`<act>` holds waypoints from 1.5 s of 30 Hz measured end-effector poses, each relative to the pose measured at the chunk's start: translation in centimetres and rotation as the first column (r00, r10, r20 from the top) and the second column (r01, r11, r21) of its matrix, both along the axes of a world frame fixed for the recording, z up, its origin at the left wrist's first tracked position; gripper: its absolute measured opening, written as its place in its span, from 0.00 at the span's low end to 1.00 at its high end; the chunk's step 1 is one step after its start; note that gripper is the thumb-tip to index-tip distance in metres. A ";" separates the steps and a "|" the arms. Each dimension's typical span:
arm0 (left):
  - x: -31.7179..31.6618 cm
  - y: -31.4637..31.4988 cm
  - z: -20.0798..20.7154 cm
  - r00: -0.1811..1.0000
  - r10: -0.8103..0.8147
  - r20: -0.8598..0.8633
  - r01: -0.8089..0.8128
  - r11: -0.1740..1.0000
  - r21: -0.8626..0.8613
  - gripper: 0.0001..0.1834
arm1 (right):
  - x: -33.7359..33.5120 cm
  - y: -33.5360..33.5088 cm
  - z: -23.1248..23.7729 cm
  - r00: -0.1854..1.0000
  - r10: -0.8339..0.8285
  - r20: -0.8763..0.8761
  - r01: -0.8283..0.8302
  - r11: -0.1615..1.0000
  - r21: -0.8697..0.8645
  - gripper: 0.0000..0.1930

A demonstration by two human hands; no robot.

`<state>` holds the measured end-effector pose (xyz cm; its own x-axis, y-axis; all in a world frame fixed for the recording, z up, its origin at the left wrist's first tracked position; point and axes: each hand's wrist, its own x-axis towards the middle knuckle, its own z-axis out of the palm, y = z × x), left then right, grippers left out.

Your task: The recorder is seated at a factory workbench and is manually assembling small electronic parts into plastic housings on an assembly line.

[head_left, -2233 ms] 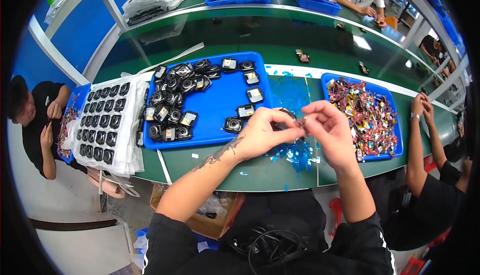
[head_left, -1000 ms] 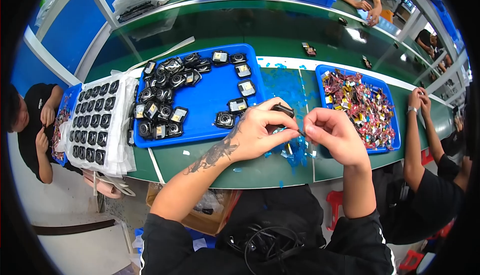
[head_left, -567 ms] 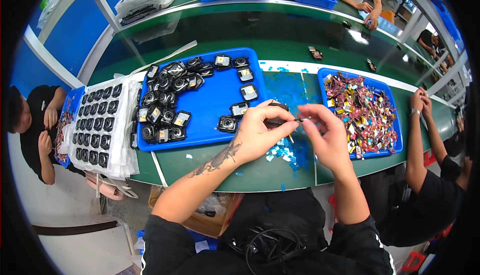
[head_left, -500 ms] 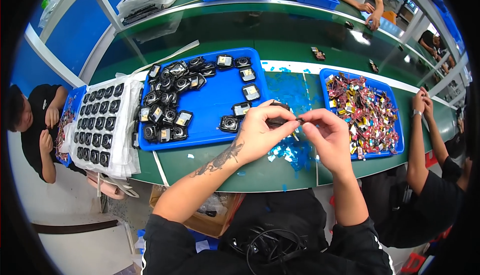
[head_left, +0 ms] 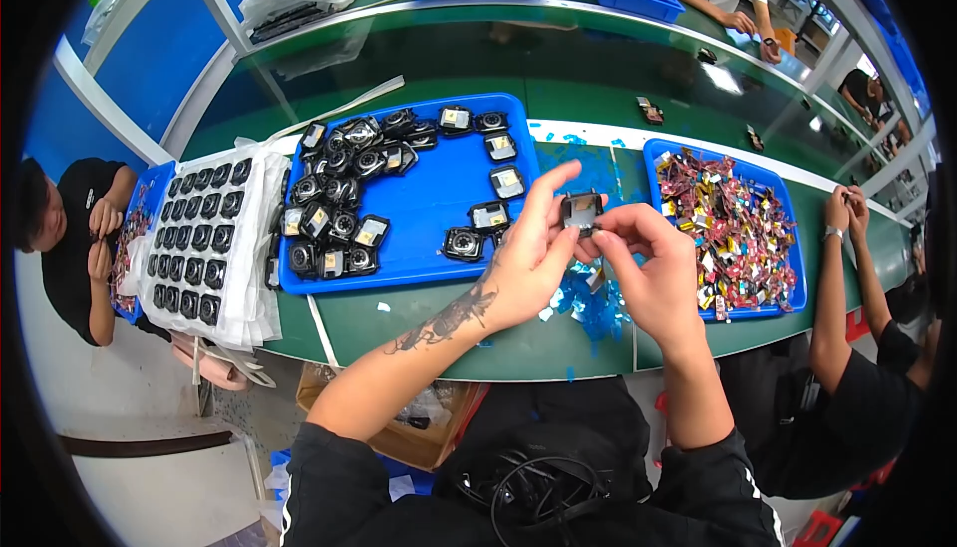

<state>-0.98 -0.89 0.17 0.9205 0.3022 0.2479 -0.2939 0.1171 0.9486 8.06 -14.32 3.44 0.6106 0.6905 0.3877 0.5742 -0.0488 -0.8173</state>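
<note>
L hand half palm-up, thumb + fingers gripping blk square case. R hand at case's 4 o'clock, fingertips pinched tog.; can't tell on what.

holds square black plastic casing in bare left hand; touches its near edge with bare right hand, above thin blue film scraps.

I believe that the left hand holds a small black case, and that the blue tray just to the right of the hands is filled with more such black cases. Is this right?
Not quite: the head view shows the blue tray filled with small mixed-colour parts. The left hand does hold a small black case.
</note>
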 end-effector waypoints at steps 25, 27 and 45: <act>-0.3 1.0 0.8 0.998 -0.022 -0.058 0.013 0.990 -0.143 0.18 | -0.9 0.8 -0.2 0.984 -0.177 0.004 0.176 0.981 0.087 0.03; -0.1 1.1 0.5 0.999 0.002 -0.038 -0.007 0.989 -0.148 0.18 | -0.9 0.8 -0.2 0.985 -0.167 -0.034 0.169 0.981 0.093 0.04; -0.3 0.5 0.1 0.999 -0.009 -0.046 0.006 0.998 -0.068 0.19 | -0.6 0.3 0.7 0.989 -0.133 -0.068 0.133 0.991 0.001 0.04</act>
